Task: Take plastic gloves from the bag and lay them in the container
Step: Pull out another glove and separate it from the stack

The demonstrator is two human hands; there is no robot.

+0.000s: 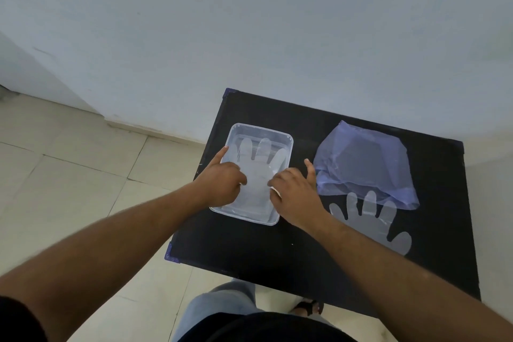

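Note:
A clear rectangular container (288, 138) sits on the left part of the black table. A see-through plastic glove (259, 159) lies flat inside it, fingers pointing away from me. My left hand (222, 182) and my right hand (295, 193) both rest on the glove's cuff end, fingertips curled down onto the plastic; whether they pinch it or only press it is unclear. To the right lies a crumpled purple plastic bag (363, 164). A second clear glove (374, 219) lies flat on the table just in front of the bag, its fingertips under the bag's edge.
The black table (277, 253) has blue-taped corners and stands against a pale wall. Beige tiled floor lies to the left and in front. My legs and a sandalled foot show below the table's near edge.

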